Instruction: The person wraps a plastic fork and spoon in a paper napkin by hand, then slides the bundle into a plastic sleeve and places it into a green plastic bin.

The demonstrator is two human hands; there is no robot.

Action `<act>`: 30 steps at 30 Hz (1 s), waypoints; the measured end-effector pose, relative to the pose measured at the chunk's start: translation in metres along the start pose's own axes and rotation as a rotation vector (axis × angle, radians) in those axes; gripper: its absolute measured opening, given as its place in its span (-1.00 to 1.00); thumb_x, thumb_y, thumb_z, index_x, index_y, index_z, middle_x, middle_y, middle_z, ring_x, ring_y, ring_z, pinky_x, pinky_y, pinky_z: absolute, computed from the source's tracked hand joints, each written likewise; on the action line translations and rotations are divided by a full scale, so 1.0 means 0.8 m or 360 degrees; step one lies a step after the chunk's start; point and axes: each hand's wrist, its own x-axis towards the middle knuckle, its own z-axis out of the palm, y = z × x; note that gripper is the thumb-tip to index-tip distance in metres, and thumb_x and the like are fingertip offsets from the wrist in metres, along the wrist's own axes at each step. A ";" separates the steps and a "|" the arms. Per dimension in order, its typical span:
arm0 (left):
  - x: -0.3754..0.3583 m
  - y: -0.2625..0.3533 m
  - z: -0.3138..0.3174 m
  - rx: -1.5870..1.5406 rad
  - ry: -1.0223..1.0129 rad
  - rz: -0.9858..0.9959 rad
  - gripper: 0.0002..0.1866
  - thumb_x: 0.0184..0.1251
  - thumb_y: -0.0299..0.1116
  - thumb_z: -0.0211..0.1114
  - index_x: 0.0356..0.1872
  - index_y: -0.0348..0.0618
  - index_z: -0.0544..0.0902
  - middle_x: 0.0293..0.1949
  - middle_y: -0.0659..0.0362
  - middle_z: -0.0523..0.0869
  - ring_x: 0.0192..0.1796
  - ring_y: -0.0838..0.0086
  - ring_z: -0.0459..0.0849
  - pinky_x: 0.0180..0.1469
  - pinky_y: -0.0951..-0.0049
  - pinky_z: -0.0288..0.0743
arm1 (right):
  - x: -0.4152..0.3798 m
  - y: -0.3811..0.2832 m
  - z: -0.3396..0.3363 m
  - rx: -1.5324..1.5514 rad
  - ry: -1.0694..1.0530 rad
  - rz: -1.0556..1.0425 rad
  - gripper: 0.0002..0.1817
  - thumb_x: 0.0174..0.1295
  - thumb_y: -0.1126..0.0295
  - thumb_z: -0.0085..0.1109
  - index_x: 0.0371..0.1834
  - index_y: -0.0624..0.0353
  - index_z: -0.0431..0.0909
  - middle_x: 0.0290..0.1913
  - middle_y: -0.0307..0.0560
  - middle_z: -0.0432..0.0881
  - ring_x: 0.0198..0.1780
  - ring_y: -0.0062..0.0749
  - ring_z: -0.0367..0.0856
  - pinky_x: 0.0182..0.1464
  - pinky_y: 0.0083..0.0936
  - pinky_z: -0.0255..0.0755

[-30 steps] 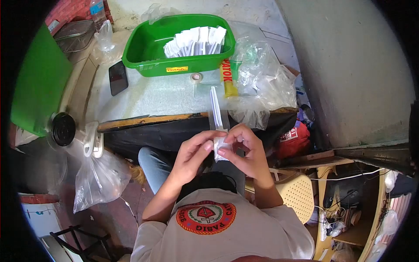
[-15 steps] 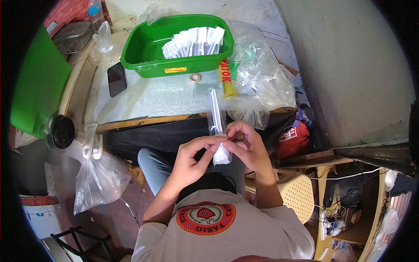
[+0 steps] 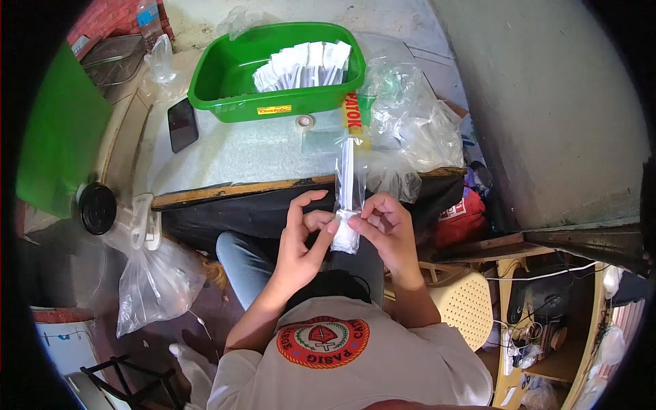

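A narrow clear plastic packet (image 3: 348, 179) stands in front of me, holding a long white strip and a white folded bundle at its lower end. My left hand (image 3: 303, 239) has thumb and a finger at the packet's left edge, its index finger raised. My right hand (image 3: 389, 231) pinches the right side of the packet around the top of the white bundle. Beyond them on the table, several similar white packets (image 3: 301, 65) fan out inside a green basin (image 3: 225, 109). A small tape roll (image 3: 305, 122) lies just in front of the basin.
A black phone (image 3: 182, 126) lies left on the table (image 3: 246, 154). Crumpled clear plastic bags (image 3: 417, 130) and a yellow-red wrapper (image 3: 352, 113) are at the right. A filled plastic bag (image 3: 154, 287) hangs at the left; a beige perforated chair (image 3: 465, 307) is at my right.
My hands have moved apart from their close pinch over the packet to its two sides. The packet has shifted slightly right and now stands straighter, with its white bundle more exposed.
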 end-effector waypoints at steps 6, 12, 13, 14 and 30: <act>-0.008 -0.026 0.003 -0.0291 -0.0059 -0.0025 -0.54 0.43 -0.58 0.19 0.29 -0.27 0.29 -0.06 0.15 0.64 -0.06 0.57 0.62 0.09 0.53 0.43 | -0.002 0.010 0.007 0.0101 0.0109 -0.0027 -0.79 0.17 0.65 0.34 -0.27 0.23 0.47 -0.26 -0.28 0.50 -0.18 -0.69 0.53 -0.11 -0.69 0.46; -0.021 -0.036 -0.001 -0.0460 0.0089 -0.0212 -0.83 0.47 -0.53 0.18 0.00 -0.30 0.59 -0.14 0.24 0.69 -0.08 0.64 0.60 0.03 0.58 0.42 | -0.008 0.034 0.010 0.0079 0.0030 -0.0010 -0.78 0.24 0.69 0.23 -0.21 0.22 0.39 -0.19 -0.23 0.52 -0.08 -0.64 0.54 -0.01 -0.65 0.45; -0.021 -0.036 -0.001 -0.0505 0.0147 -0.0225 -0.85 0.47 -0.52 0.17 -0.04 -0.30 0.61 -0.16 0.25 0.70 -0.09 0.66 0.59 0.02 0.59 0.42 | -0.008 0.038 0.012 0.0116 0.0035 -0.0010 -0.77 0.24 0.69 0.23 -0.19 0.22 0.39 -0.18 -0.22 0.53 -0.08 -0.64 0.55 -0.01 -0.65 0.45; -0.021 -0.036 -0.002 -0.0505 0.0146 -0.0224 -0.85 0.47 -0.52 0.17 -0.04 -0.30 0.61 -0.16 0.25 0.70 -0.09 0.66 0.59 0.02 0.59 0.42 | -0.008 0.041 0.015 0.0153 0.0041 -0.0012 -0.76 0.24 0.69 0.24 -0.17 0.21 0.38 -0.17 -0.22 0.53 -0.08 -0.64 0.55 -0.01 -0.65 0.45; -0.068 -0.048 -0.091 -0.0015 0.0664 -0.0112 -0.86 0.47 -0.51 0.16 -0.07 -0.31 0.62 -0.20 0.24 0.70 -0.16 0.65 0.60 -0.05 0.62 0.42 | 0.111 0.049 0.038 -0.0304 0.0177 -0.0292 -0.80 0.28 0.39 0.31 -0.13 0.24 0.57 -0.19 -0.27 0.62 -0.14 -0.64 0.55 -0.18 -0.68 0.44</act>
